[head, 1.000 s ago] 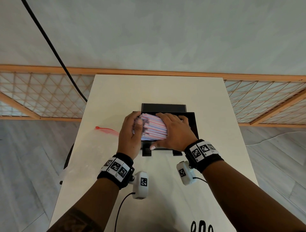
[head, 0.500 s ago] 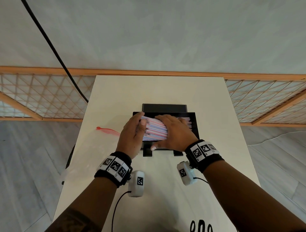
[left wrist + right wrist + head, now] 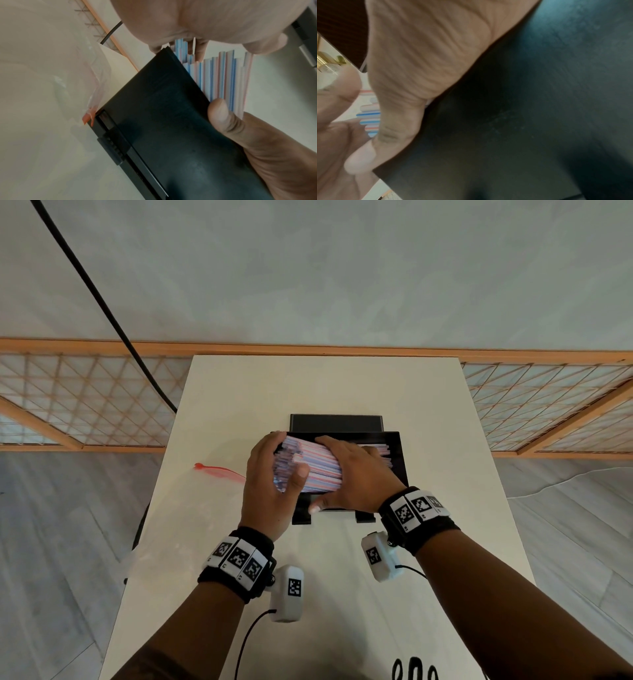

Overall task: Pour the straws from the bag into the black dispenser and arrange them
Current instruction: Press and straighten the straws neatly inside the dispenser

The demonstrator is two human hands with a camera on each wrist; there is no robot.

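The black dispenser (image 3: 397,463) stands open in the middle of the table, its lid (image 3: 335,422) tipped back. A thick bundle of striped straws (image 3: 318,470) lies across its top, left ends sticking out past the left wall. My left hand (image 3: 286,457) grips those ends, fingers round the far side and thumb (image 3: 221,112) on the near side. My right hand (image 3: 342,477) lies flat over the bundle, thumb (image 3: 399,128) against the dispenser (image 3: 539,108) front. In the left wrist view the straws (image 3: 221,75) stand uneven beside the dispenser wall (image 3: 163,121).
The empty clear bag with its red zip strip (image 3: 219,470) lies on the white table (image 3: 342,385) left of the dispenser. A black cable (image 3: 102,302) hangs at the back left. A wooden lattice rail (image 3: 68,405) runs behind the table. Black coiled cord (image 3: 414,672) sits at the front edge.
My left thumb has come up onto the bundle and the left hand has closed further round the straw ends. The right hand has stayed over the bundle.
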